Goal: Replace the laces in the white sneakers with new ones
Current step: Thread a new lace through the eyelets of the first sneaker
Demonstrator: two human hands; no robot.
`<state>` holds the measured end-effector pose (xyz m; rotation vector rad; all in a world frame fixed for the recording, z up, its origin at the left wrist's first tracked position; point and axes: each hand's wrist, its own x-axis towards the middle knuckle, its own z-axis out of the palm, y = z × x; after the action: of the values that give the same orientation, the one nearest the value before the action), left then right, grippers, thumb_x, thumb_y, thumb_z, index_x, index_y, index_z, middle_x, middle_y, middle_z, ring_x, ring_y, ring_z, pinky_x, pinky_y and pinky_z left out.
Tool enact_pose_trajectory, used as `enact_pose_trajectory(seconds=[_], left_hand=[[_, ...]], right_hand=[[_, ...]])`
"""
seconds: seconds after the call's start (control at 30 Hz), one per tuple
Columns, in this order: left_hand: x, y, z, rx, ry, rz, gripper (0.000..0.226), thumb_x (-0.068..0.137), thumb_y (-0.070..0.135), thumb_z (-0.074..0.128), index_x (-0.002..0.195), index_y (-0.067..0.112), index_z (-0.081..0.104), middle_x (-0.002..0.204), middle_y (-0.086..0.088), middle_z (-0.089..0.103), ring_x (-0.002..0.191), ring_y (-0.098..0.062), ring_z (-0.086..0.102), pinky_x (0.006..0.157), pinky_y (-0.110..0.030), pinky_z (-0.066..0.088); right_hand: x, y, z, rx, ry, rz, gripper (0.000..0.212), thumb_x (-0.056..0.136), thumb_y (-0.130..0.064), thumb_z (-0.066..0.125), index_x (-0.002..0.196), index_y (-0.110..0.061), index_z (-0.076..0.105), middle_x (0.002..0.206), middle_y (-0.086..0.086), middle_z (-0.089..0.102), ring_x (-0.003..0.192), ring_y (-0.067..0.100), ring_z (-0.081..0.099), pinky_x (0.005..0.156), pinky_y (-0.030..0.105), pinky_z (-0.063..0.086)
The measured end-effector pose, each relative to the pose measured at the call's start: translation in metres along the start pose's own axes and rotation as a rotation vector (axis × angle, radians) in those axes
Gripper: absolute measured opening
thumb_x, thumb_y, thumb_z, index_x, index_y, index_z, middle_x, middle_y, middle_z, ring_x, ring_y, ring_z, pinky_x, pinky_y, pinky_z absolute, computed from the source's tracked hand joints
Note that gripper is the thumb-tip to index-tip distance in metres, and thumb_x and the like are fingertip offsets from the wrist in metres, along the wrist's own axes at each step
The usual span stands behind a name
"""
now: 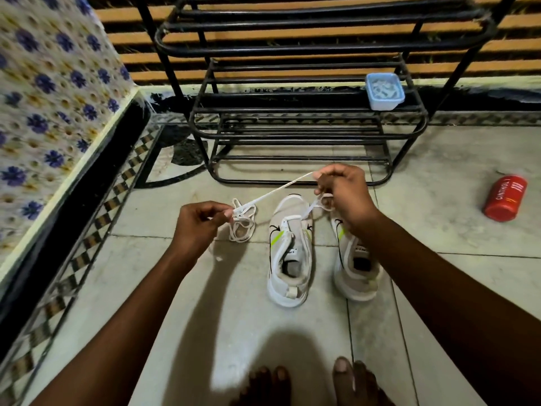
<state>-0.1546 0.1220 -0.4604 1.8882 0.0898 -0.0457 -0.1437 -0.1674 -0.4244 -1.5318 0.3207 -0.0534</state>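
Two hands stretch a white flat shoelace point(275, 190) above a pair of white sneakers on a pale tiled floor point(205, 288).

The left hand point(196, 227) pinches the lace's near-left part, where a loose bundle of loops point(242, 225) hangs; the right hand point(345, 194) grips the far-right end, fingers curled round it. The left white sneaker point(289, 253) and right white sneaker point(355, 268) stand side by side, near the black metal shoe rack point(307, 124). A pale blue plastic tub point(385, 91) sits on the rack; a red can point(505, 198) lies far right.
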Motion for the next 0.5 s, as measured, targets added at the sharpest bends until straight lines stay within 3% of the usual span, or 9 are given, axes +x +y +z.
enact_pose_trajectory(seconds=[0.1,0.2,0.27,0.33,0.43,0.5], left_hand=[[0.005,-0.025,-0.016,0.153,0.101,-0.115,0.014,0.090,0.011,0.074,0.080,0.019,0.080,0.074,0.004,0.076,0.052,0.000,0.053,0.059,-0.026,0.042],[0.005,-0.037,-0.021,0.288,0.198,-0.138,0.018,0.088,0.013,0.072,0.074,0.023,0.077,0.073,0.006,0.074,0.062,-0.007,0.058,0.071,-0.031,0.047],[0.005,-0.031,-0.014,0.324,0.208,-0.089,0.020,0.089,0.014,0.073,0.073,0.025,0.075,0.074,0.009,0.073,0.063,-0.003,0.058,0.072,-0.030,0.047],[0.005,-0.013,0.001,0.317,0.163,0.007,0.021,0.087,0.015,0.078,0.074,0.031,0.075,0.075,0.014,0.072,0.062,0.003,0.059,0.068,-0.024,0.045],[0.006,0.024,0.029,0.206,0.041,0.191,0.019,0.081,0.011,0.084,0.076,0.028,0.078,0.076,0.010,0.074,0.069,0.001,0.065,0.069,-0.019,0.049],[0.008,0.046,0.047,0.118,-0.015,0.250,0.016,0.079,0.008,0.085,0.078,0.023,0.079,0.076,0.007,0.076,0.071,-0.007,0.068,0.069,-0.022,0.052]], right_hand=[[0.007,0.008,-0.006,0.122,0.138,0.085,0.011,0.095,-0.006,0.063,0.086,-0.012,0.062,0.069,0.004,0.059,0.056,0.013,0.059,0.052,0.026,0.041],[0.012,0.018,-0.009,0.087,0.232,0.111,0.009,0.097,-0.010,0.060,0.089,-0.012,0.061,0.070,0.003,0.059,0.057,0.011,0.061,0.054,0.028,0.043],[0.012,0.023,-0.005,-0.044,0.307,0.068,0.005,0.095,-0.014,0.065,0.093,-0.011,0.062,0.077,0.007,0.064,0.064,0.017,0.064,0.060,0.036,0.051],[0.008,0.027,-0.001,-0.286,0.324,-0.067,0.017,0.088,-0.013,0.073,0.102,-0.010,0.063,0.096,0.014,0.066,0.086,0.027,0.065,0.080,0.043,0.055],[0.000,0.023,0.004,-0.578,0.043,-0.385,0.046,0.083,-0.003,0.072,0.125,-0.014,0.058,0.126,0.006,0.059,0.122,0.023,0.053,0.105,0.035,0.044],[-0.002,0.017,0.011,-0.535,-0.220,-0.422,0.055,0.084,0.000,0.072,0.134,-0.014,0.054,0.128,0.001,0.064,0.127,0.014,0.054,0.106,0.024,0.043]])
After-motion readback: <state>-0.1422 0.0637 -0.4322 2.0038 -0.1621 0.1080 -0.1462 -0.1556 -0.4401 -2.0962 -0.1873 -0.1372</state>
